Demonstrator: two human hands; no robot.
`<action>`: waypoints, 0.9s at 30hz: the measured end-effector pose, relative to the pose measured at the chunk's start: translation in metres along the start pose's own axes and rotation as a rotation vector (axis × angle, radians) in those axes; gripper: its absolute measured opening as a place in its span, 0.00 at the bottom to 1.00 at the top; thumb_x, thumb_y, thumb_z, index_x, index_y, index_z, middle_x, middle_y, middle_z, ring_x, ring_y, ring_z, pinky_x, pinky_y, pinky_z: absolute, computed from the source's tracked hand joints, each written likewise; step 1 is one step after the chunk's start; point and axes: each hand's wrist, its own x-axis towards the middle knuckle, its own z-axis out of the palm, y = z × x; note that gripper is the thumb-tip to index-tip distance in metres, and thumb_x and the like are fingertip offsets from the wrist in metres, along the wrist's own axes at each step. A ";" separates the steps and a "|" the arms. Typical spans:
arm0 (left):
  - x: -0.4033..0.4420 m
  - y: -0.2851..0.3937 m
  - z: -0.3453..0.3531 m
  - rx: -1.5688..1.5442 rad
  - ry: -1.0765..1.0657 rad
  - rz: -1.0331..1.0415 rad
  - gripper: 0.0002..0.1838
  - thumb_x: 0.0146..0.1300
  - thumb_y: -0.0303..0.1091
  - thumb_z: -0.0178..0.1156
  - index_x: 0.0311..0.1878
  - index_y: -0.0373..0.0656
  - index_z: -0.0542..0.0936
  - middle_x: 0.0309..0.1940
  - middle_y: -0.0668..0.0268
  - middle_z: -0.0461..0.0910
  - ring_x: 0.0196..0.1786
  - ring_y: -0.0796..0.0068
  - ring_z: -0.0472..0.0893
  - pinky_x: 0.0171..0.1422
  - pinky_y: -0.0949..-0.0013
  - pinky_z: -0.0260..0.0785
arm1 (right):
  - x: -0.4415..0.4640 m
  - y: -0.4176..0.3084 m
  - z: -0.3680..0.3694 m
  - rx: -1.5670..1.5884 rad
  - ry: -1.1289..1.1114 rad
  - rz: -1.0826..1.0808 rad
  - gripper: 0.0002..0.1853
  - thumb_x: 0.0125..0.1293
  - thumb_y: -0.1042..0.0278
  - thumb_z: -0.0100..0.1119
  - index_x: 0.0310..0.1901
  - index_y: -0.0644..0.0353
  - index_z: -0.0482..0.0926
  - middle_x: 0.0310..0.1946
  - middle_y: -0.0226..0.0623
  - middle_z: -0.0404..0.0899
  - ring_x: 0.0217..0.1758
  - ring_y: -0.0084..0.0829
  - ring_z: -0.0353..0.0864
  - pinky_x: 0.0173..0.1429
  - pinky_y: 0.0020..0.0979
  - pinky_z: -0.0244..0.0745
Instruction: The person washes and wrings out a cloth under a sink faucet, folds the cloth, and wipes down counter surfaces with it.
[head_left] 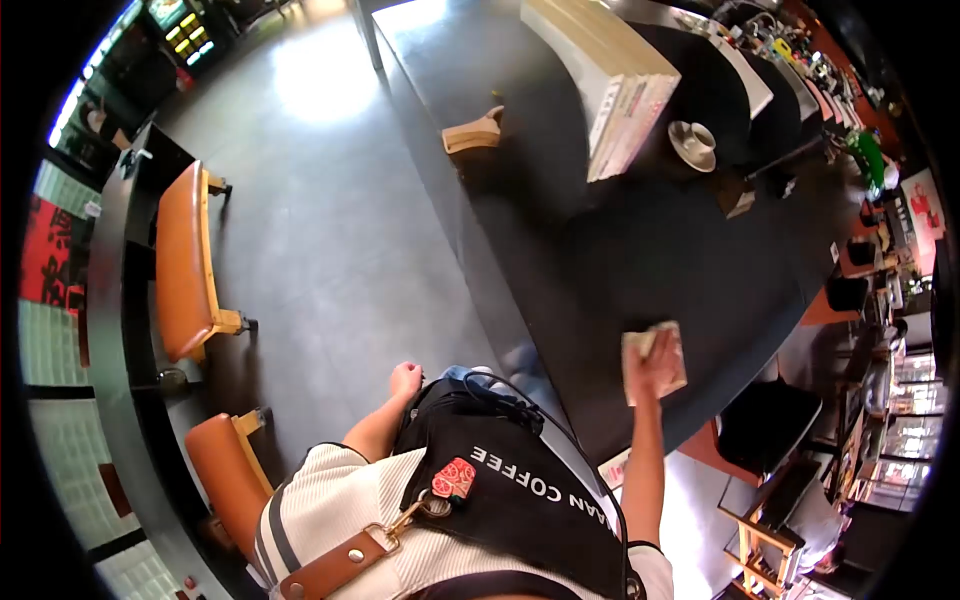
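Observation:
My right hand [655, 362] presses a folded beige cloth [633, 350] onto the dark tabletop [640, 260], near the table's right-hand edge. The palm rests on the cloth and its edges show around my hand. My left hand [406, 380] hangs beside my waist, off the table, with the fingers curled in and nothing seen in them. A black apron [500, 490] with white lettering covers my front, and a red fruit-patterned charm [454, 480] hangs by its strap.
Farther along the table stand a thick stack of books or menus [630, 120], a white cup on a saucer [693, 147] and a small wooden object [472, 133]. An orange bench [186, 260] stands left across the grey floor. A black-seated chair [770, 425] stands at the right.

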 end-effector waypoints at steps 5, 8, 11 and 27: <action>0.003 0.045 -0.030 -0.093 0.157 0.159 0.14 0.58 0.38 0.56 0.30 0.37 0.83 0.26 0.54 0.83 0.33 0.60 0.84 0.41 0.60 0.73 | 0.058 -0.066 0.025 0.078 0.062 0.262 0.40 0.66 0.40 0.50 0.70 0.62 0.58 0.72 0.47 0.55 0.74 0.46 0.53 0.76 0.49 0.42; 0.021 0.072 -0.034 -0.101 0.215 0.339 0.14 0.60 0.38 0.57 0.29 0.36 0.82 0.25 0.54 0.82 0.30 0.59 0.82 0.38 0.60 0.72 | 0.052 -0.164 0.023 0.249 -0.108 -0.097 0.44 0.58 0.39 0.58 0.69 0.60 0.60 0.73 0.46 0.54 0.77 0.47 0.48 0.77 0.50 0.42; 0.004 0.151 -0.044 -0.158 0.266 0.508 0.11 0.62 0.35 0.59 0.33 0.35 0.80 0.27 0.55 0.82 0.30 0.61 0.81 0.38 0.63 0.72 | 0.023 -0.198 -0.009 0.296 -0.277 -0.465 0.42 0.57 0.41 0.60 0.69 0.53 0.62 0.72 0.41 0.56 0.76 0.47 0.51 0.77 0.50 0.45; -0.067 0.345 0.046 0.043 -0.127 1.617 0.23 0.54 0.29 0.65 0.53 0.33 0.71 0.54 0.48 0.72 0.56 0.47 0.72 0.61 0.55 0.67 | 0.006 0.042 0.005 -0.234 -0.083 0.824 0.33 0.70 0.44 0.42 0.70 0.57 0.61 0.74 0.45 0.54 0.76 0.52 0.50 0.76 0.51 0.43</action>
